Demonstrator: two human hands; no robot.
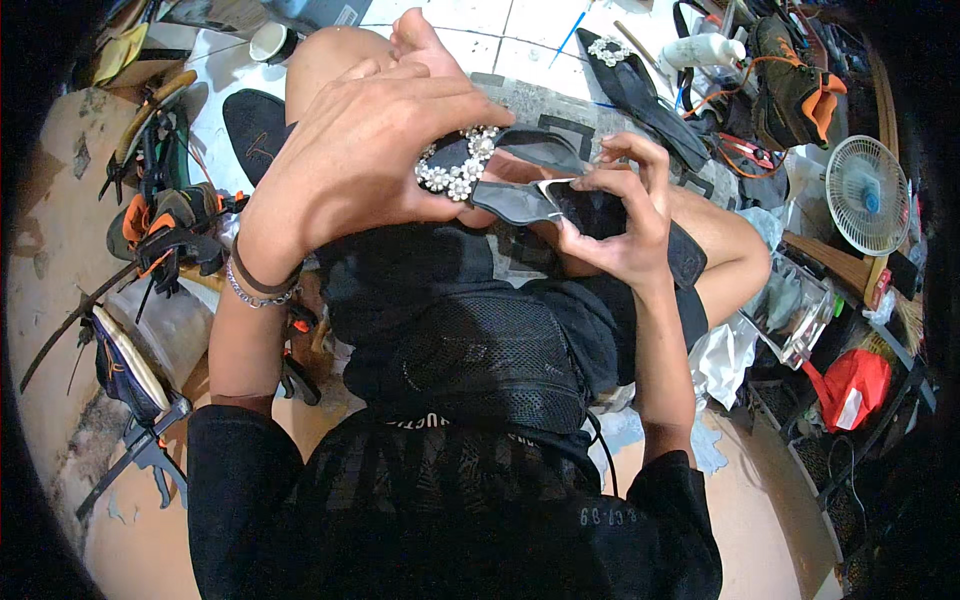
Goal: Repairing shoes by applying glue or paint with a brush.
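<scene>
Between my hands, above my lap, is a black women's shoe (515, 202) with a ring of white jewelled flowers (455, 178) on its toe end. My left hand (345, 150) closes round the jewelled end, fingers over the top and thumb below. At the heel end my right hand (630, 205) pinches the shoe between thumb and fingers, with a light inner edge showing beside the thumb. A similar black pointed shoe (640, 100) with a jewelled ornament lies at the far right. Behind my left wrist shows a dark sole-shaped piece (250, 128), partly hidden.
A small white fan (868, 195) stands at the right, near a brown and orange shoe (790, 85) and a white bottle (703, 52). A red bag (850, 390) sits lower right. Clamps and a blue shoe (125, 360) are at the left. A cup (272, 44) stands far left.
</scene>
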